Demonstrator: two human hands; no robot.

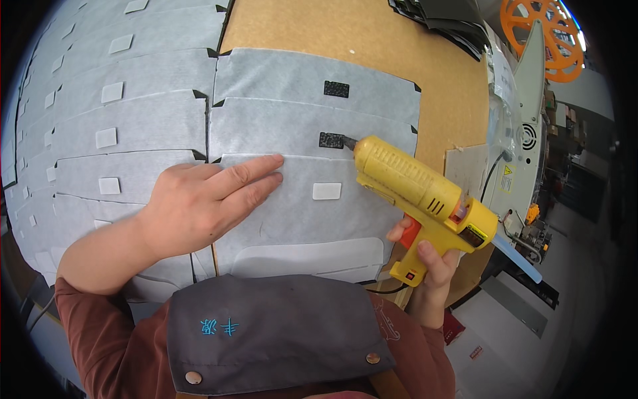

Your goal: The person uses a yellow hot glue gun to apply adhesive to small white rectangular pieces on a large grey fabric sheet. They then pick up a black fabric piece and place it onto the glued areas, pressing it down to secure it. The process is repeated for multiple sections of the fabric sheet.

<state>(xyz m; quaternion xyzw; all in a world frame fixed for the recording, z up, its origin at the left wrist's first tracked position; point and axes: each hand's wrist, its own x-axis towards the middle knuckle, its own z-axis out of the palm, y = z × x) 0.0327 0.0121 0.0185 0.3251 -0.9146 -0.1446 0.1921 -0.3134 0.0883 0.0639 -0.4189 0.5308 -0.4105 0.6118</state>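
My right hand (430, 265) grips the handle of a yellow hot-glue gun (419, 193). Its nozzle touches a small black hook patch (330, 140) on a grey fabric sheet (266, 126). My left hand (207, 203) lies flat, fingers apart, on the nearest grey sheet (299, 219), pressing it down. A small white patch (326, 191) sits on that sheet, just right of my fingertips. A second black patch (336, 88) sits on the sheet farther back.
A stack of overlapping grey sheets with white patches (113, 126) covers the left side. Brown board (372, 40) forms the worktop. A white machine (525, 133) and an orange reel (545, 33) stand at the right. A grey apron (266, 332) fills the bottom.
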